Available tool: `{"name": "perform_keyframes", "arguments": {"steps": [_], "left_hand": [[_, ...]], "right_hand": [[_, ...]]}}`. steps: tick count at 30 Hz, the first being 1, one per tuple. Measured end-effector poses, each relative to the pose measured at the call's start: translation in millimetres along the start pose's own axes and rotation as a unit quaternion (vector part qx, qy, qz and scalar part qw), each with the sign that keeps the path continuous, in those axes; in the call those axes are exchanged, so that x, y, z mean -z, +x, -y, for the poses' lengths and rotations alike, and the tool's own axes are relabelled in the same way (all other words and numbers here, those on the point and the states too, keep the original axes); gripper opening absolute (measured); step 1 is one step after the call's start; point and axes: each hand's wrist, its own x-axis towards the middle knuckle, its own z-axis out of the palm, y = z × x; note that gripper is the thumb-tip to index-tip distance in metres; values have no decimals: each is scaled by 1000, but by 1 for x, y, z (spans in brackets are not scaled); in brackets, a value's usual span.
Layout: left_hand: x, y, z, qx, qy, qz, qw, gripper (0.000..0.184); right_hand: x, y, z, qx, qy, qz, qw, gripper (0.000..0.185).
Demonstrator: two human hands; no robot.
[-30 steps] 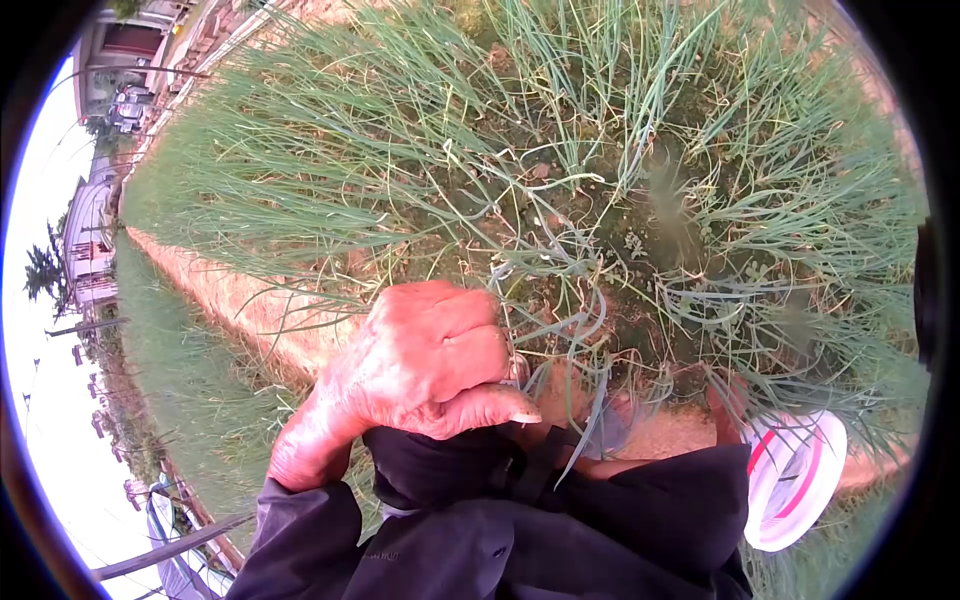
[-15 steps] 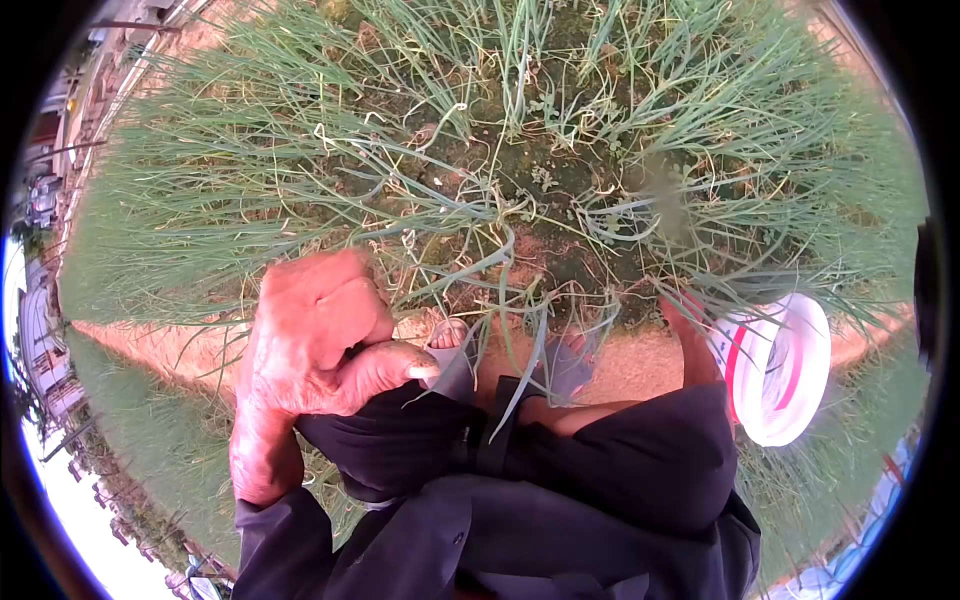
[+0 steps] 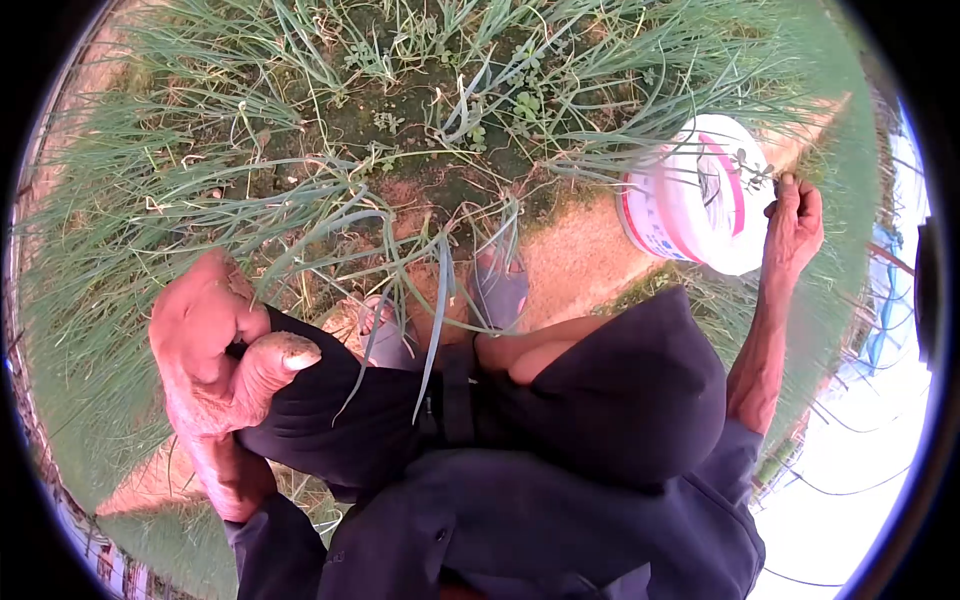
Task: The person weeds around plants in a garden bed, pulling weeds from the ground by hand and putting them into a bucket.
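Note:
My right hand (image 3: 797, 225) is at the right, its fingers pinched on a small leafy weed (image 3: 752, 172) over the rim of a white bucket (image 3: 690, 205) with pink bands. Some dark stems show inside the bucket. On the other side, my left hand (image 3: 225, 345) hovers above my left knee, fingers curled and thumb stretched out. Whether it holds anything is hidden by the curled fingers. Long green onion leaves (image 3: 350, 215) spread just beyond it, and a few hang down over my dark trousers (image 3: 610, 400).
Dense green onion plants grow in a bed of dark soil (image 3: 410, 110) in front of me. My sandalled feet (image 3: 497, 290) stand on a strip of bare brown ground (image 3: 575, 255). More plants line both sides, with blue sheeting at the far right.
The view has swung to the right. My right hand, earlier behind leaves near the bucket, has come out to the bucket's right side with the weed. My left hand remains curled near the knee.

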Motion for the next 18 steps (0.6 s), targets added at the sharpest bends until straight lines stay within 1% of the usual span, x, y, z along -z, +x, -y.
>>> {"name": "perform_keyframes", "arguments": {"steps": [1,3,4,5,6,7,8,9,10,11,12,14,15,16,17,18], "left_hand": [[-1,0,0,-12,3,-1,1000,55],[-1,1,1,-7,-35,3,999,55],[-1,-1,1,1,-51,4,999,55],[-1,-2,1,8,-56,4,998,55],[-3,-1,3,10,-64,6,998,54],[-5,2,4,13,-70,2,997,54],[-4,6,3,30,-62,16,998,53],[-4,8,1,31,-65,17,997,54],[-7,10,1,32,-68,15,997,55],[-10,12,1,34,-73,17,997,55],[-9,11,0,28,-38,39,998,57],[-2,2,4,68,-14,27,997,56],[2,-8,6,93,-2,28,995,56],[5,-16,5,120,-12,6,993,56],[9,-24,5,145,-21,-19,989,56],[14,-35,9,163,0,-19,987,57]], "right_hand": [[5,9,-18,22,-137,-41,990,27],[11,-9,-14,65,-215,-70,972,31],[6,-26,-7,21,-152,-44,987,29],[-10,-48,-10,59,-83,-35,994,25],[-32,-76,-4,10,59,43,997,20],[-44,-90,7,43,-18,157,986,19],[-72,-103,3,93,-89,240,962,17],[-111,-117,-24,85,-52,281,955,17],[-144,-125,-43,44,-33,325,944,16],[-185,-130,-77,36,24,331,943,17],[-197,-124,-71,33,-48,359,931,19],[-261,-116,-106,49,56,280,957,21],[-275,-117,-111,84,64,264,959,23],[-289,-118,-117,119,71,247,959,25],[-298,-111,-118,188,35,244,951,27],[-303,-105,-114,256,0,237,937,29]]}}
